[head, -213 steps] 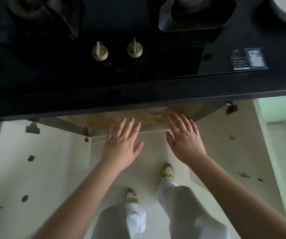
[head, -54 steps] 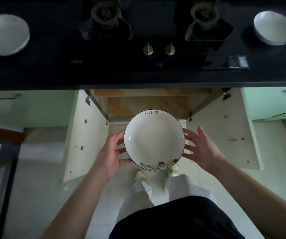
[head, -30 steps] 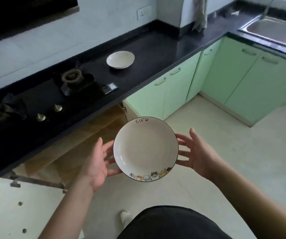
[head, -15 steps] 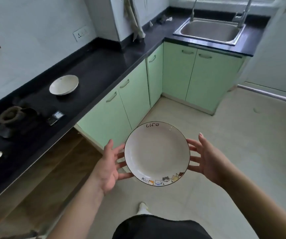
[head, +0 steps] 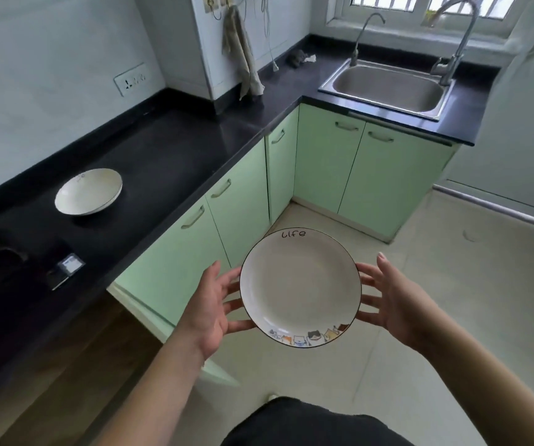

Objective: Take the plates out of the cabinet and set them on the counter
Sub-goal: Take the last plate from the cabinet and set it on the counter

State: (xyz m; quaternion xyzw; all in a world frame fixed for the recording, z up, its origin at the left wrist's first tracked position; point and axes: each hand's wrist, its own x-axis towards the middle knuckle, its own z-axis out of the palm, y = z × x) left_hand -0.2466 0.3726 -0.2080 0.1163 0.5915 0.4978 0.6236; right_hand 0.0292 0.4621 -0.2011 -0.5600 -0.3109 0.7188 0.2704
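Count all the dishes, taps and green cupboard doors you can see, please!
White round ceramic plates: 2, one with cartoon cats held in the hands, one on the black counter
Curved metal taps: 2, and
Pale green cupboard doors with handles: 5
Total: 9

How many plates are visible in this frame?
2: a white cat-patterned "Life" plate held between both hands above the floor, and a plain white plate on the black counter. The cabinet interior is unseen.
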